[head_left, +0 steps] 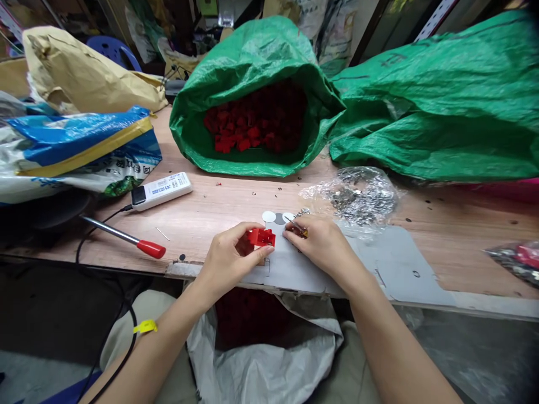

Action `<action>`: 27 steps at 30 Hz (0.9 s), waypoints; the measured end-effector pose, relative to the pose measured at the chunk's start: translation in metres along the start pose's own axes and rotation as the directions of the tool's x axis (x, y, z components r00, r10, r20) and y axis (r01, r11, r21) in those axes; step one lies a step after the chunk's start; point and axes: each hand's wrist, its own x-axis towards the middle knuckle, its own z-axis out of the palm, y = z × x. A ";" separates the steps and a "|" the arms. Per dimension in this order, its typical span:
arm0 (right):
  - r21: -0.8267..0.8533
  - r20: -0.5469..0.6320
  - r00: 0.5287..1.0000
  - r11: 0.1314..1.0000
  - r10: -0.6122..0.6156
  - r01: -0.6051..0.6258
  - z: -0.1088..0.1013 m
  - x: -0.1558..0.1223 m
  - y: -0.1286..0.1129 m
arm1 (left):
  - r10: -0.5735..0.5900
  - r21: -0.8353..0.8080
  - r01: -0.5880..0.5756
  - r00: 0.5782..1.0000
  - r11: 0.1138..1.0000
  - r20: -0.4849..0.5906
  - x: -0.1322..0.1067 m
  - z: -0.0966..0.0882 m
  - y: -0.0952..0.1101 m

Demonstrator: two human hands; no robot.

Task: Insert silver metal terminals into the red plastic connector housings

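Between the thumb and fingers of my left hand [229, 255] is a small red plastic housing [263, 238], its open, hollow side facing up and toward me. My right hand [318, 241] is just to the right of it, fingers closed round a small thin-tipped tool [300, 229] with an amber-brown part; its exact kind is mostly hidden by the fingers. The two hands are a short gap apart over a grey-white mat [295, 271] at the table's front edge. Small metal pieces [303, 212] lie just beyond my right hand.
A green woven sack [252, 56] full of red plastic parts [244, 132] lies open behind. A clear bag of metal pieces [357, 196] is to the right. On the left are a white cabled device [162, 191] and a red-handled lever [150, 248]. A pale sack [269, 359] hangs below the edge.
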 end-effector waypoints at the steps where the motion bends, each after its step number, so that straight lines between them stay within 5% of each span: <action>1: -0.015 -0.010 1.000 1.000 -0.005 0.005 0.001 0.000 -0.001 | 0.001 -0.006 -0.001 1.000 1.000 -0.006 0.000 0.000 0.000; 8: -0.182 -0.089 0.996 0.983 0.009 -0.025 0.005 -0.003 -0.009 | 0.042 -0.019 -0.044 0.996 0.999 -0.081 0.001 -0.001 0.001; 12: 0.203 -0.135 0.984 0.975 0.117 -0.089 0.001 -0.004 -0.015 | 0.063 0.004 -0.063 0.990 0.998 -0.123 0.000 0.000 0.002; 16: 0.734 0.044 0.967 0.648 0.252 -0.202 0.003 -0.006 -0.030 | 0.077 0.008 -0.077 0.985 0.997 -0.156 -0.002 0.003 0.001; 18: 0.845 0.115 0.949 0.474 0.292 -0.248 0.007 -0.006 -0.037 | 0.080 0.009 -0.079 0.984 0.997 -0.157 -0.003 0.005 0.001; 20: 0.881 0.112 0.939 0.404 0.326 -0.246 0.012 -0.005 -0.042 | 0.081 0.023 -0.079 0.984 0.997 -0.157 -0.003 0.007 0.000; 27: 0.793 -0.079 0.947 0.595 0.311 -0.129 0.017 -0.006 -0.048 | 0.100 0.053 -0.092 0.977 0.994 -0.189 -0.002 0.009 0.003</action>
